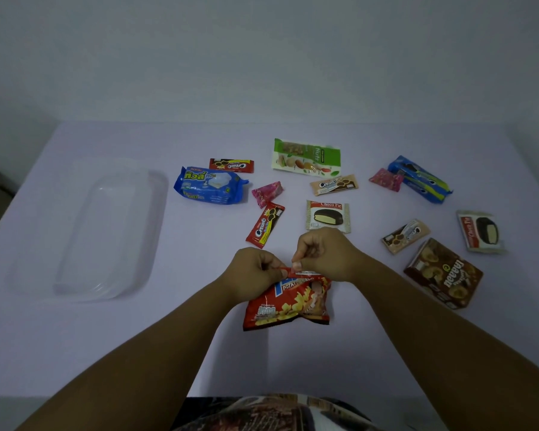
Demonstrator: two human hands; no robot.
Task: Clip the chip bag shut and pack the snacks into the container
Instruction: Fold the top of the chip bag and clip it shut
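- Fingers (273, 269) of left hand (252, 270) curled tight, pinching the top edge of the red chip bag (288, 301) at its left end.
- Right hand (324, 253) fingers also curled, pinching the same folded top edge just right of the left hand; thumb tip on the strip. Cannot tell if a clip is between them.
- chip bag lies flat on the worktop (199, 353), near edge centre, top pointing away from the person.
- Clear container (87, 231) sits well apart at left, open side up, nothing visible inside.
- Open worktop between chip bag and container; also bare strip along near edge.
- Red cookie pack (265, 225) just beyond left hand, tilted; choco pie (328, 215) just beyond right hand, nearly touching knuckles.
- Blue wafer pack (210, 185), pink candy (266, 193), nuts pouch (307, 157) farther back, mid-worktop.
- Brown box (444, 273) right of right forearm, near; second choco pie (479, 231) and blue cookie roll (420, 178) toward right edge.
- Right side crowded, left side roomy.
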